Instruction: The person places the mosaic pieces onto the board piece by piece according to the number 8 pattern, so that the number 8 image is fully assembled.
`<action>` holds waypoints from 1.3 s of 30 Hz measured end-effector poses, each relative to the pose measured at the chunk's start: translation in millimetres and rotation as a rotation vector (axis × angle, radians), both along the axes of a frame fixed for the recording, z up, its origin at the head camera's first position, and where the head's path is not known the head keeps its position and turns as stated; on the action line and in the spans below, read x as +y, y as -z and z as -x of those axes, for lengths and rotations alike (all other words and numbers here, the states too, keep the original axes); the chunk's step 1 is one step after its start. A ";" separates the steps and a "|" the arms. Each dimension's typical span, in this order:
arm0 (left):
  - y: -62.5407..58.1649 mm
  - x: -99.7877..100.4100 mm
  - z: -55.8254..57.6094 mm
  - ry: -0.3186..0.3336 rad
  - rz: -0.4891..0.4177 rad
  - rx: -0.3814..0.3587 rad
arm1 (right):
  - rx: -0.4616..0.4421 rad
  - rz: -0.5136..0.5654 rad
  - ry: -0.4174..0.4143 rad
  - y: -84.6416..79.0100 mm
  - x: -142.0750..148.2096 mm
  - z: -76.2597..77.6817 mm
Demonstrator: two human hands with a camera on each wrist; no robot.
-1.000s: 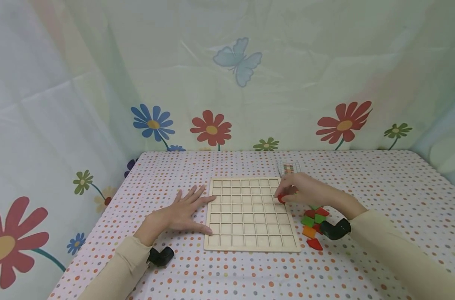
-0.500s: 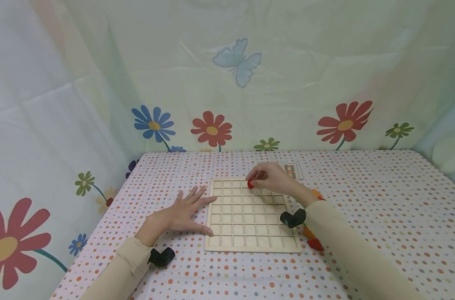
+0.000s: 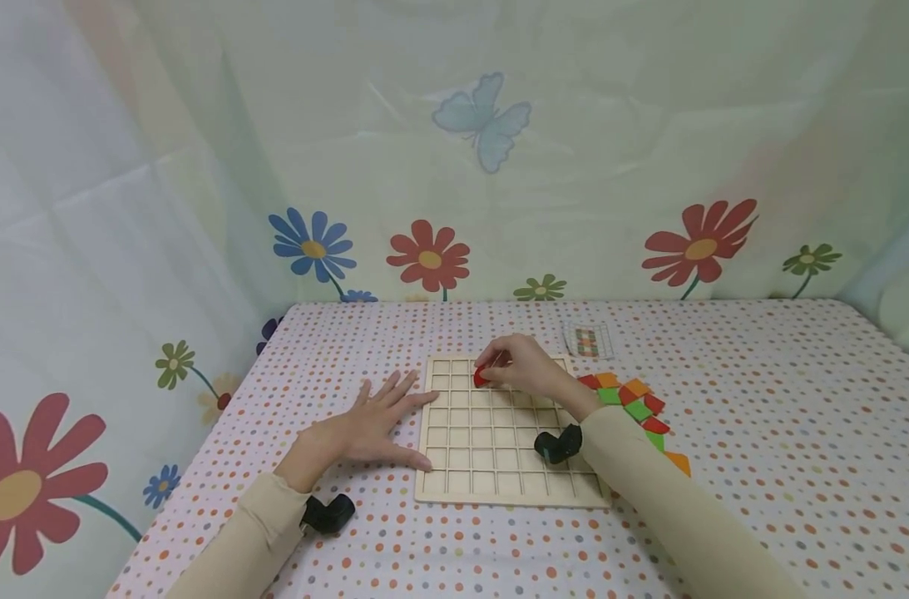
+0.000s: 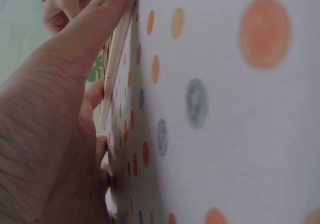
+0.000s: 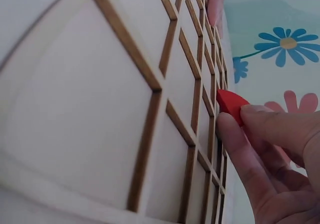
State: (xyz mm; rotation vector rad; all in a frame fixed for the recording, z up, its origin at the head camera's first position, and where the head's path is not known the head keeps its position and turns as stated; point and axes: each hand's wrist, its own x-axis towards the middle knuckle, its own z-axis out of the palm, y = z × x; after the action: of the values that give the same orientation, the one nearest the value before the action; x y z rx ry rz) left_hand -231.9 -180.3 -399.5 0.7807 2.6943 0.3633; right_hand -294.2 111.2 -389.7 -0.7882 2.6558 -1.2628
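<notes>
Right hand [image 3: 525,366] pinches red curved-edged piece [image 3: 480,378] at pale wooden grid board [image 3: 460,458], far side; left hand [image 3: 368,428] spread at left edge. Best: align piece squarely.

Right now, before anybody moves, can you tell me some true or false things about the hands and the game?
1. The right hand pinches a red piece. True.
2. The left hand grips a green piece. False: the left hand has spread fingers at the left edge of the board.
3. All the loose pieces are blue. False: the loose pieces are red, orange and green.
4. Both sleeves are beige. True.
5. The butterfly is bright red. False: the butterfly is pale blue.
</notes>
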 end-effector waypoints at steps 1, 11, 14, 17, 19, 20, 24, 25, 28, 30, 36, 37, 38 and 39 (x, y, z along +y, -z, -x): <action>-0.2 0.2 0.0 -0.001 0.003 0.000 | -0.002 -0.003 0.004 -0.5 -0.7 -0.2; -0.7 0.7 0.7 0.006 -0.010 0.007 | -0.031 -0.066 0.032 -7.8 -8.7 1.0; -1.1 0.1 1.0 -0.002 -0.010 0.004 | -0.029 -0.088 0.019 -10.8 -9.6 0.4; -1.7 -0.5 1.5 -0.008 -0.011 0.000 | -0.005 -0.105 0.008 -13.0 -10.9 -0.6; -1.8 -0.9 1.7 -0.009 -0.015 -0.003 | 0.022 -0.121 0.006 -13.5 -11.6 -0.9; -1.5 -1.0 1.9 -0.006 -0.017 -0.002 | 0.034 -0.129 0.005 -13.4 -11.7 -1.1; 0.3 -0.5 2.4 0.000 -0.017 -0.007 | 0.059 -0.155 0.007 -10.8 -10.9 -0.7; 0.2 -0.4 2.5 0.000 -0.011 -0.008 | 0.056 -0.158 0.012 -10.5 -10.8 -0.4; -0.1 0.0 2.5 0.002 -0.007 -0.006 | 0.057 -0.172 0.028 -10.7 -11.6 -0.1; -0.7 0.3 2.4 0.002 -0.007 -0.004 | 0.052 -0.180 0.040 -11.0 -13.0 0.0; -1.1 1.6 1.6 -0.001 -0.006 -0.004 | 0.040 -0.188 0.059 -9.5 -16.4 -0.1; -1.1 1.7 1.3 -0.002 -0.007 -0.006 | 0.047 -0.188 0.058 -9.0 -16.4 -0.5; -1.1 1.8 1.1 -0.003 -0.007 -0.008 | 0.047 -0.185 0.058 -8.8 -16.2 -1.4; -1.1 1.9 0.8 -0.003 -0.008 -0.011 | 0.053 -0.181 0.051 -8.6 -15.8 -2.4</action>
State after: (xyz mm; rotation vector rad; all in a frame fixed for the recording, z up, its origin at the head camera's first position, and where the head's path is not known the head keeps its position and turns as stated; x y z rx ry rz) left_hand -232.7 -178.4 -398.4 0.7743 2.6859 0.3783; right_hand -291.7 95.4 -381.1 -0.7414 2.7988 -1.0061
